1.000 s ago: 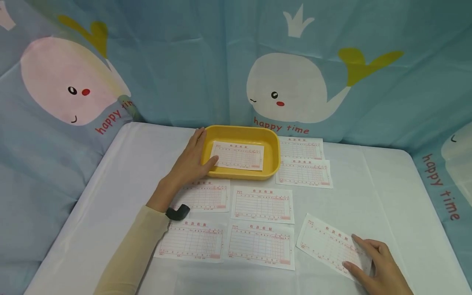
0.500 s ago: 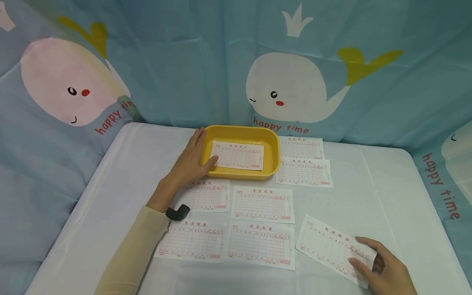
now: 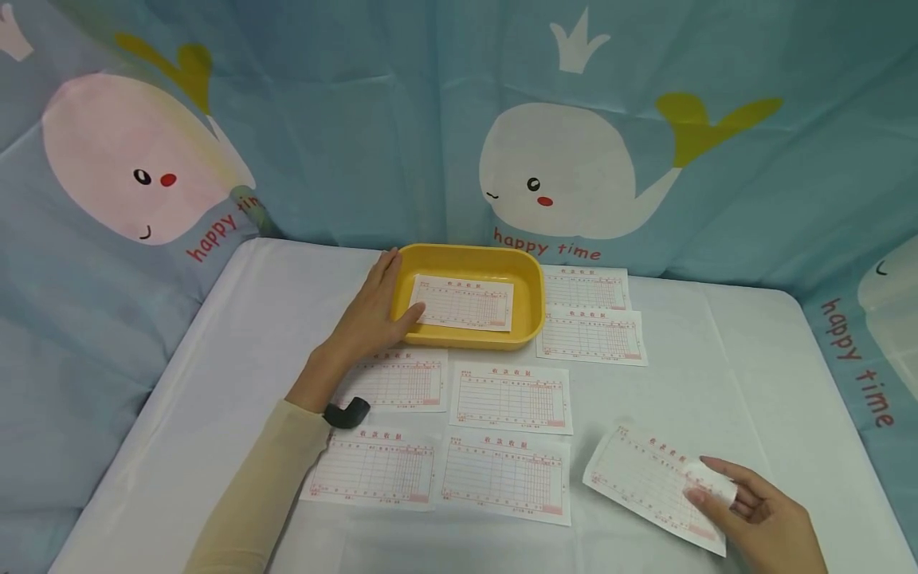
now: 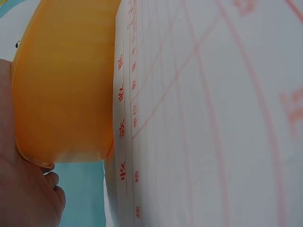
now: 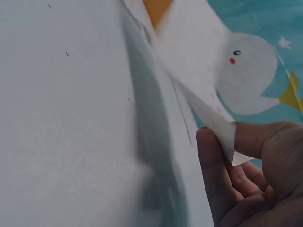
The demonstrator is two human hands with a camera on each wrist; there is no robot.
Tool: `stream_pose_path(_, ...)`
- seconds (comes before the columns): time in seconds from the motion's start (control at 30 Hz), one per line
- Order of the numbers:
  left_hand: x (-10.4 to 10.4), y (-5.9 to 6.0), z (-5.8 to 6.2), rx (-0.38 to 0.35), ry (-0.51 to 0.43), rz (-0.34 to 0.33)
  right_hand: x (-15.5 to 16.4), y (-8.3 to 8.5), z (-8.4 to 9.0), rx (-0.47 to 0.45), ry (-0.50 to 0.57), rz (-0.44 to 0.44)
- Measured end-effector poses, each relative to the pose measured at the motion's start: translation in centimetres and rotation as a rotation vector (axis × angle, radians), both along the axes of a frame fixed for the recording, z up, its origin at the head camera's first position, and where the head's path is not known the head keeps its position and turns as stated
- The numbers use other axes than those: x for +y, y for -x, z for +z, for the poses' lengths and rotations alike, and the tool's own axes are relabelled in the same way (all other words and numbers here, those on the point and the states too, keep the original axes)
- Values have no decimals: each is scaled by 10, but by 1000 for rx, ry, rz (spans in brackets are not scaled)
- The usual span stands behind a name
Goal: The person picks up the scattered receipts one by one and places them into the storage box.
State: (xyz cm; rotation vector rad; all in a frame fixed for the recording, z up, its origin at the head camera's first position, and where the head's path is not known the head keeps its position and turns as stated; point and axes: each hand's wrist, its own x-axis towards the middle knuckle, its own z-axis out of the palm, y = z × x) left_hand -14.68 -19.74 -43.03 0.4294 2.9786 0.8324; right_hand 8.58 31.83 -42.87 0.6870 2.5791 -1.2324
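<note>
In the head view my left hand (image 3: 369,317) holds the left end of a yellow plastic tray (image 3: 476,340), thumb over the rim. The left wrist view shows fingers (image 4: 54,189) bent around the end of the tray (image 4: 66,85). One receipt slip (image 3: 464,304) with red print lies inside the tray. At the lower right, my right hand (image 3: 770,514) pinches another receipt slip (image 3: 649,486) by its right edge between thumb and fingers. That slip is tilted and bowed, raised over the white cloth. A folded-over corner of the slip (image 5: 222,132) shows between thumb and finger in the right wrist view.
Two receipt slips (image 3: 591,338) lie right of the tray, the rear one partly overlapped. Several more slips (image 3: 511,400) lie in rows in front of it, one partly under my left forearm. A blue whale-print curtain (image 3: 323,143) stands behind the white-covered table (image 3: 724,359).
My right hand has shifted slightly right and lifted the receipt slip, which now curves up from the cloth. The left hand and tray have stayed in place.
</note>
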Motion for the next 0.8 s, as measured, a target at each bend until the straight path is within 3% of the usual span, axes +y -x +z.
stream_pose_path(0.2,0,0,0,1,-4,0,-2,12,8,-128,-52,24)
stream_pose_path(0.3,0,0,0,7,-7,-7,-4,18,13,-147,-54,52)
stream_pose_path(0.6,1,0,-1,11,-9,-2,-9,31,24,-15,46,156)
stream_pose_path(0.8,1,0,0,3,-1,4,-22,45,32,89,134,161)
